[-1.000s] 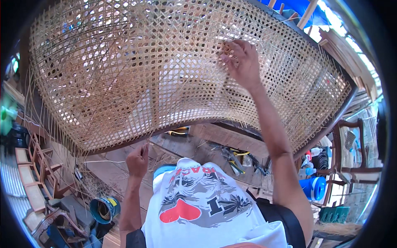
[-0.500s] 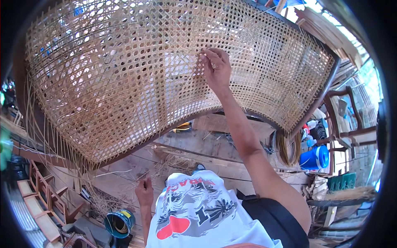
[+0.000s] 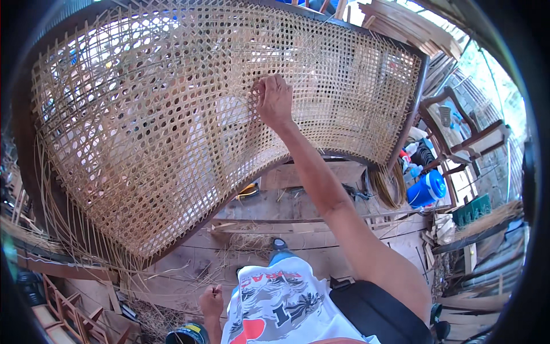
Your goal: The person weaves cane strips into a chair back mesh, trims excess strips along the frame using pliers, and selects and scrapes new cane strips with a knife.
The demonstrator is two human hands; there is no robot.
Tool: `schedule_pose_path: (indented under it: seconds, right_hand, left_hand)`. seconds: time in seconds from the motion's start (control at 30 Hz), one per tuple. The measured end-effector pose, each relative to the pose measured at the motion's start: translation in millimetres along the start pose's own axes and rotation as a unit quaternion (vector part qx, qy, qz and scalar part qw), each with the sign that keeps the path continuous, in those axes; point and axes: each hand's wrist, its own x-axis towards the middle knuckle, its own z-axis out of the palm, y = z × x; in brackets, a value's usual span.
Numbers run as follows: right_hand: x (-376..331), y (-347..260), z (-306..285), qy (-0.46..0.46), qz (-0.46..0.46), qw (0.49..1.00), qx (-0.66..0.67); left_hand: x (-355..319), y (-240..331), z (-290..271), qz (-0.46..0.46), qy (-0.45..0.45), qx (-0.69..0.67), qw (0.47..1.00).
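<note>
Wooden floorboards (image 3: 321, 258) run below me in a cluttered workshop, with stacked timber (image 3: 409, 26) at the upper right and daylight coming in behind it. Over to my right stands a dark wooden chair (image 3: 481, 139), and near it sits a blue jug (image 3: 424, 192) with a pale lid. Farther down that side I can see a green crate (image 3: 472, 211).

Filling the upper left and middle of my view is a large woven cane panel (image 3: 172, 114), curved and set in a dark frame (image 3: 26, 120). Loose strands (image 3: 69, 221) hang in a tangle from its lower left side, and a looped bundle of cane (image 3: 385, 192) hangs by its lower right corner. Just under the bottom edge lies a yellow-and-black tool (image 3: 248, 191).

My right hand (image 3: 275, 102) is stretched out to about the middle of the weave, fingers bent and close together against it; whether they pinch a strand I cannot tell. My left hand (image 3: 212, 301) is down beside my white printed shirt (image 3: 286, 298), apart from the panel, its fingers curled in with the thumb close to them. I cannot tell if anything thin is caught there. Just below it shows the rim of a dark bucket (image 3: 186, 334).
</note>
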Motion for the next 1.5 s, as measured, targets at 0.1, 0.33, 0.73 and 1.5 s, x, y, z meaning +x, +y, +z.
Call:
schedule_pose_path:
  seconds: [0.1,0.33,0.73,1.5]
  right_hand:
    - [-16.5,-52.5,-31.8,-0.214,-0.016,0.956,0.199]
    - [-132.2,-108.0,-140.5,-0.558,0.063,0.664,0.494]
    - [-258.8,-36.6,-152.7,-0.524,0.091,0.713,0.456]
    - [-11.0,107.8,-10.0,-0.229,-0.556,0.798,0.040]
  left_hand:
    - [14.8,-23.6,14.5,0.012,-0.007,0.008,1.000]
    - [81.4,116.2,-19.4,-0.019,-0.083,-0.397,0.914]
    - [157.0,334.1,-10.9,0.149,0.003,-0.479,0.865]
    - [116.5,128.2,97.3,0.021,0.148,0.194,0.970]
